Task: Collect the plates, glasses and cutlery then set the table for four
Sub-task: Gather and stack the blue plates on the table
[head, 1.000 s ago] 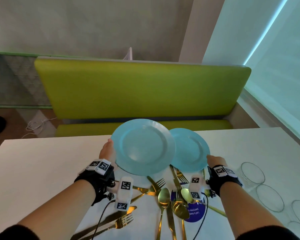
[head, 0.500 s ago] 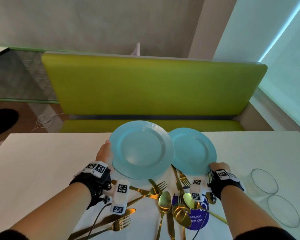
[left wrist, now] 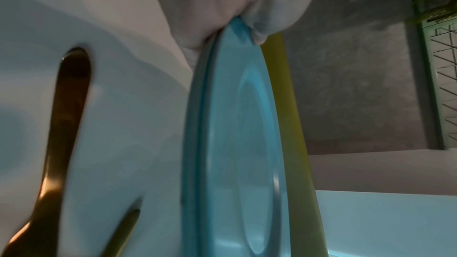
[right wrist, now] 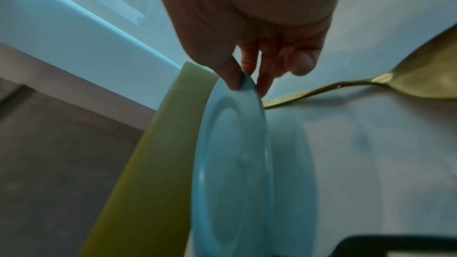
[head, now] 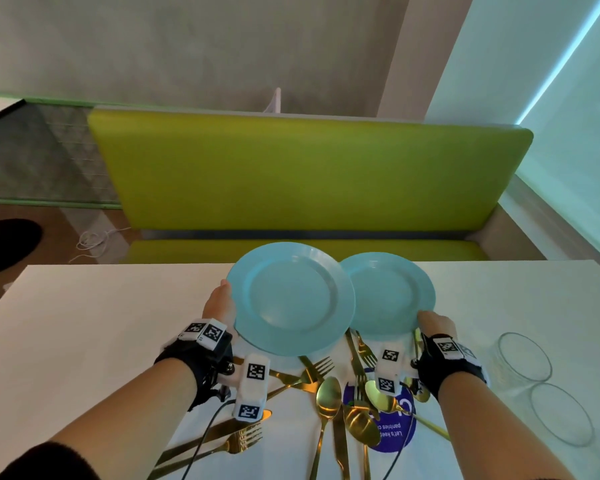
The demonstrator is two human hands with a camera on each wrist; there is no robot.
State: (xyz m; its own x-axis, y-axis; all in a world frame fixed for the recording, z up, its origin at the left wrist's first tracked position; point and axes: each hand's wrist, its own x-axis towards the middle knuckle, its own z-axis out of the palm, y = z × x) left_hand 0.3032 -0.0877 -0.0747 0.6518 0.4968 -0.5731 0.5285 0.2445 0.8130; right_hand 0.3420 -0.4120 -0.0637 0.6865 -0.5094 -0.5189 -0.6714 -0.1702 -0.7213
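Plates [head: 291, 299] above scattered gold cutlery [head: 326, 400], glasses [head: 523, 356] alongside

The head camera looks forward and down from above at the table [head: 84, 323] and green bench [head: 309, 174]. Each wrist camera sits very close, looking along its hand at a blue plate's edge. All 3 views share the plates, table and bench.

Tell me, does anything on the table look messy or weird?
Yes. The gold cutlery lies in a jumbled, crisscrossed pile on the white table, partly covering a purple sticker. The two blue plates are still held in the air, their rims overlapping.
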